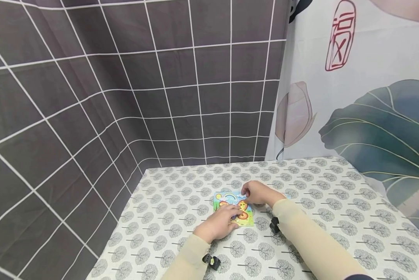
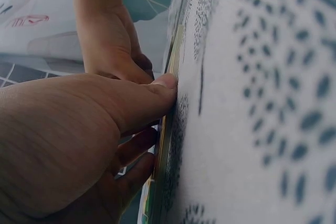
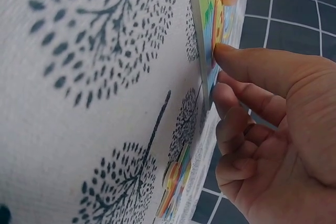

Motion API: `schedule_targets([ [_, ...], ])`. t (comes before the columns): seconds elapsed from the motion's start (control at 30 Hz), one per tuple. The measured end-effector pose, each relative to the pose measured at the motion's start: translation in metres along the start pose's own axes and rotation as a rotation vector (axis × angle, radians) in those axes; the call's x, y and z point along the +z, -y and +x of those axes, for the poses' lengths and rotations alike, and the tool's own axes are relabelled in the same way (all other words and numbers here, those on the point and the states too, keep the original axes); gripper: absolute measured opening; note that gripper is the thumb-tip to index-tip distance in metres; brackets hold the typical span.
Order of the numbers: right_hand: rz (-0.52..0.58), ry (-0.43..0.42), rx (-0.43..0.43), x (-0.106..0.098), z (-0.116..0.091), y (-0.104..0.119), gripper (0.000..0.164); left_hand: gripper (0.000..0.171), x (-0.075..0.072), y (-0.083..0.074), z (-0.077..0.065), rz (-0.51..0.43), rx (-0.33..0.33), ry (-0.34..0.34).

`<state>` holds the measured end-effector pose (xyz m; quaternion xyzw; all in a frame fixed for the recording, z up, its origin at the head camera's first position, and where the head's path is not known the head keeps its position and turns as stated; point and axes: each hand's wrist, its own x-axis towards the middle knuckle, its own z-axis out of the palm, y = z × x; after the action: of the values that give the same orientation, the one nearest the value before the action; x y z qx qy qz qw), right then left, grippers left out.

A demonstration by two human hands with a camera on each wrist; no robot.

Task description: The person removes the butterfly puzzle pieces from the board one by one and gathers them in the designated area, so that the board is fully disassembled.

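Observation:
A colourful puzzle board [image 1: 248,221] with a butterfly, a sun and a rainbow lies flat on the patterned tablecloth. My left hand [image 1: 222,222] rests over its lower left part, fingers spread across the picture. In the left wrist view, the thumb of the left hand [image 2: 79,129] touches the board's near edge. On the right side, my right hand [image 1: 259,193] is at the butterfly's upper wing. The right wrist view shows the right hand [image 3: 283,108] pressing its thumb on the board [image 3: 206,9], other fingers loosely bent at the edge. Whether a piece lies under the thumb is unclear.
Loose colourful pieces [image 3: 175,182] lie on the cloth to the right of the board, mostly behind the right wrist in the head view. The tablecloth [image 1: 174,182] has a tree print. A dark grid curtain [image 1: 209,97] and a floral curtain [image 1: 363,97] hang behind.

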<state>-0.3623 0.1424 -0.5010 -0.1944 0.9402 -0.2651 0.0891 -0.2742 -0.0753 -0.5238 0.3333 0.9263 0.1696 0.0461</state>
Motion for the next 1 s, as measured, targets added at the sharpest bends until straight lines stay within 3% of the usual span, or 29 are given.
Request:
schedule_targets([
  [0.5, -0.023, 0.009, 0.052, 0.0013, 0.0030, 0.0034, 0.035, 0.051, -0.0009, -0.0008, -0.0009, 0.004, -0.016, 0.017],
  [1.0, 0.043, -0.036, 0.005, 0.0024, 0.0053, -0.0044, 0.038, 0.048, -0.0011, -0.0008, 0.0008, 0.004, 0.033, -0.016],
])
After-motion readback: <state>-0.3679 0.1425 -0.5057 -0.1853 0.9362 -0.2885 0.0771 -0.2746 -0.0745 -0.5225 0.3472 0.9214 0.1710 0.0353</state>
